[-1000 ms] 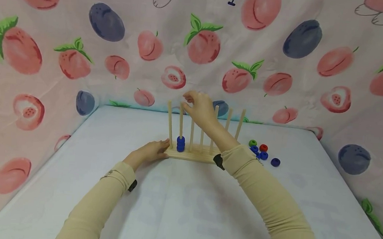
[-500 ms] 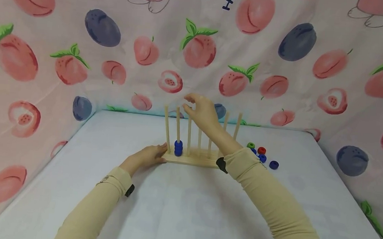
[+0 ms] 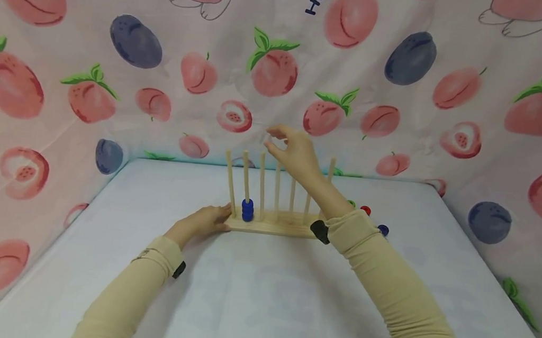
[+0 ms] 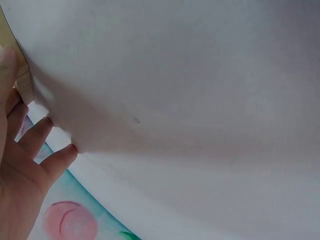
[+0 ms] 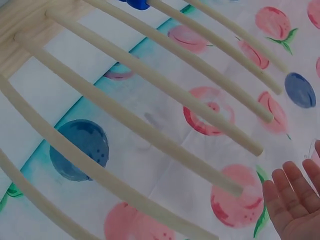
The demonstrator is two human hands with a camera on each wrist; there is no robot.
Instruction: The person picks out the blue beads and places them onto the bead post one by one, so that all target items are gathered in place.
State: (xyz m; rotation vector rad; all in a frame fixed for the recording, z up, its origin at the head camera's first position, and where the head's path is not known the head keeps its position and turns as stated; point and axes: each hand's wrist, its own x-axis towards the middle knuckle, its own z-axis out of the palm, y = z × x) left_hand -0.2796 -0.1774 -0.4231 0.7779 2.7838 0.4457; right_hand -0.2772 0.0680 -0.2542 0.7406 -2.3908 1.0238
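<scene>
1. Fruit-print cloth (image 3: 279, 58) hangs as a backdrop behind and on both sides of the table, with peaches, plums and strawberries on pink.
2. White table (image 3: 261, 295) fills the lower half of the head view; both beige sleeves reach in from the bottom edge.
3. Wooden peg rack (image 3: 273, 225) stands near the back of the table, a flat base with a row of upright pegs. Right wrist view shows the pegs (image 5: 150, 75) close up, running up from the base.
4. Right hand (image 3: 296, 152) is raised at peg-top level, over the middle pegs, not touching any peg that I can see. Fingers released, loosely spread, thumb and forefinger apart, nothing held. In the right wrist view the fingertips (image 5: 292, 192) sit just past the peg ends.
5. Left hand (image 3: 202, 222) lies flat on the table at the left end of the rack base, fingertips against the base edge. Fingers relaxed and straight, not gripping. Left wrist view shows the fingers (image 4: 35, 145) on the white surface beside the wooden corner.
6. Blue rings (image 3: 247, 210) are stacked at the bottom of the second peg from the left, well below the right fingers and just right of the left fingertips.
7. Loose rings (image 3: 365, 210) lie on the table right of the rack, partly hidden behind the right wrist; red, green and blue bits show.
</scene>
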